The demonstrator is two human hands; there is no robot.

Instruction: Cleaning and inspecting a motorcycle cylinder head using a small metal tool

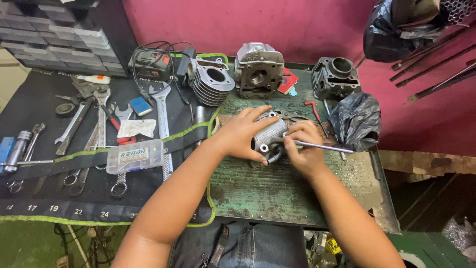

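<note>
Grey metal engine part [270, 136], mid-workbench [277, 191]: left hand [240, 134] clasps it, right hand [302, 149] pinches thin rod [325, 147]. Risk: rod slipping out, part rolling toward the front edge.

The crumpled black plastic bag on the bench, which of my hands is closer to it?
Right. Your right hand, holding a thin metal rod, sits just left of the black plastic bag. Your left hand lies farther left, on the small metal engine part.
</note>
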